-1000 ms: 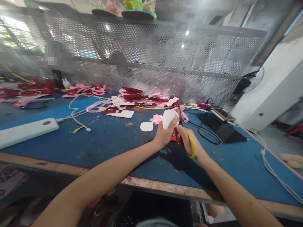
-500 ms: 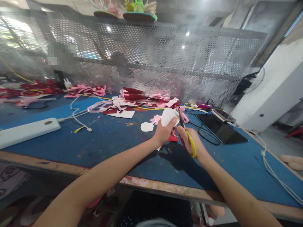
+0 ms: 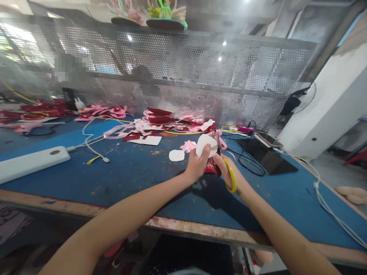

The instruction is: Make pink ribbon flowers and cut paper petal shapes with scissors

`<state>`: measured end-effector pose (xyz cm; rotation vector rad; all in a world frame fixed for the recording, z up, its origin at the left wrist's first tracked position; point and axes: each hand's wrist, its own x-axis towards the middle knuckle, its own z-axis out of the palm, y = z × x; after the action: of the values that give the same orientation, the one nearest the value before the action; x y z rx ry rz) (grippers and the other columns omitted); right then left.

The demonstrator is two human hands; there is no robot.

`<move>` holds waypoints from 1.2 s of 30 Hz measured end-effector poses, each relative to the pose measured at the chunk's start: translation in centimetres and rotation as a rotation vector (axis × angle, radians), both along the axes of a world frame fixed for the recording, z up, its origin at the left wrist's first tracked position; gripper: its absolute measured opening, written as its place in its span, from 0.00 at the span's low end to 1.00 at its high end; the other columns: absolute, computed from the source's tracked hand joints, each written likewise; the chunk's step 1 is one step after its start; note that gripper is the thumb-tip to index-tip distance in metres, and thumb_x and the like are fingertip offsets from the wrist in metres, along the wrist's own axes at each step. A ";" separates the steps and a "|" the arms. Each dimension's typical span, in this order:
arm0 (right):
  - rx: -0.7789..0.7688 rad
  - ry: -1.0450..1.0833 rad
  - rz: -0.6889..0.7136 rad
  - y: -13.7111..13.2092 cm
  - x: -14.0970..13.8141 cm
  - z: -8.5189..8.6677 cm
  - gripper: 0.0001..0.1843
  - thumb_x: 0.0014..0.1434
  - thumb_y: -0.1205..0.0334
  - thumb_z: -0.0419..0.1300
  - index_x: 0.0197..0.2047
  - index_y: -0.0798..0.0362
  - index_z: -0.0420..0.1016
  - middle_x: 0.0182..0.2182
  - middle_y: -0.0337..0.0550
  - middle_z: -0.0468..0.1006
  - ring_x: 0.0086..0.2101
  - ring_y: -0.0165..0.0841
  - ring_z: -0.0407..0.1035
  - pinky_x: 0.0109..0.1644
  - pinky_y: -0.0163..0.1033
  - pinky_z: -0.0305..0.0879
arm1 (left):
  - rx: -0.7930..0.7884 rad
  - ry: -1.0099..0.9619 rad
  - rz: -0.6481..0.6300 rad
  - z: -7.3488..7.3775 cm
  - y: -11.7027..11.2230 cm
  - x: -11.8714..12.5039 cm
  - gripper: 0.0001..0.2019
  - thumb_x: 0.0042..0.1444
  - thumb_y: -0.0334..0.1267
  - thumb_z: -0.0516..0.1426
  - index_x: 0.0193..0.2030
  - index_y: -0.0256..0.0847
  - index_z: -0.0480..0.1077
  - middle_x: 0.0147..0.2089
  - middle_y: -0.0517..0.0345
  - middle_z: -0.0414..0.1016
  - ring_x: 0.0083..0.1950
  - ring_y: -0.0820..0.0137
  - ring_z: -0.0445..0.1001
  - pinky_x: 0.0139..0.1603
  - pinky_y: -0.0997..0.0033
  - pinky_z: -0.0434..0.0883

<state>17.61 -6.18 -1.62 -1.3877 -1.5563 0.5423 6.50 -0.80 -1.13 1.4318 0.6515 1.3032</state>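
My left hand (image 3: 197,165) pinches a rounded white paper piece (image 3: 205,144) and holds it upright above the blue table (image 3: 137,168). My right hand (image 3: 226,172) grips scissors (image 3: 220,162) with red and yellow handles, their blades set against the right edge of that paper. A second small white cut-out (image 3: 176,155) lies flat on the table just left of my hands. A red scrap shows on the table under my hands.
A heap of pink and red paper scraps (image 3: 169,122) lies at the back, before a perforated metal screen (image 3: 183,76). A white power strip (image 3: 31,162) with cables sits left. A dark tablet (image 3: 265,156), a phone (image 3: 269,140) and cords lie right.
The scissor blades have closed a little along the paper's edge, and both hands have shifted slightly. The paper piece has turned a bit in my left hand.
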 end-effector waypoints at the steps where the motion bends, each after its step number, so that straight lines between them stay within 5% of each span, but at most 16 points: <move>1: 0.010 -0.014 0.005 0.0 0.1 0.0 0.29 0.56 0.33 0.43 0.22 0.50 0.58 0.16 0.37 0.64 0.20 0.31 0.58 0.27 0.36 0.57 | 0.014 0.014 -0.003 -0.2 0.0 0.0 0.19 0.55 0.51 0.53 0.21 0.40 0.64 0.14 0.66 0.58 0.15 0.78 0.57 0.19 0.75 0.57; 10: -0.031 -0.072 -0.044 -0.2 0.1 0.1 0.28 0.59 0.36 0.40 0.22 0.50 0.57 0.13 0.36 0.63 0.16 0.29 0.56 0.22 0.34 0.54 | 0.210 0.132 0.062 -0.7 0.9 -0.6 0.20 0.58 0.51 0.50 0.21 0.40 0.61 0.16 0.64 0.58 0.19 0.76 0.57 0.22 0.74 0.57; 21: -0.061 -0.154 -0.077 -0.4 0.5 0.6 0.30 0.57 0.34 0.42 0.18 0.50 0.56 0.11 0.37 0.60 0.16 0.29 0.54 0.23 0.35 0.52 | 0.167 0.061 0.051 0.0 0.8 -0.6 0.20 0.55 0.48 0.54 0.17 0.39 0.60 0.14 0.65 0.56 0.17 0.78 0.56 0.20 0.75 0.57; 30: -0.066 -0.186 -0.126 -0.7 -0.1 1.3 0.30 0.53 0.34 0.49 0.16 0.51 0.54 0.13 0.34 0.54 0.20 0.26 0.47 0.23 0.34 0.45 | 0.062 -0.182 0.068 1.0 0.5 -0.5 0.16 0.50 0.48 0.57 0.21 0.37 0.64 0.17 0.65 0.61 0.16 0.80 0.55 0.16 0.77 0.56; 36: -0.087 -0.014 -0.007 -0.4 0.3 1.1 0.28 0.53 0.34 0.48 0.21 0.51 0.57 0.14 0.34 0.59 0.18 0.27 0.54 0.22 0.34 0.51 | 0.079 0.043 0.014 0.5 0.2 -0.5 0.16 0.52 0.47 0.56 0.23 0.37 0.64 0.17 0.64 0.62 0.18 0.79 0.58 0.20 0.77 0.60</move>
<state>17.96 -6.57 -0.49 -1.4645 -1.5550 0.6034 6.05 -0.58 -0.60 1.5250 0.6463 1.3250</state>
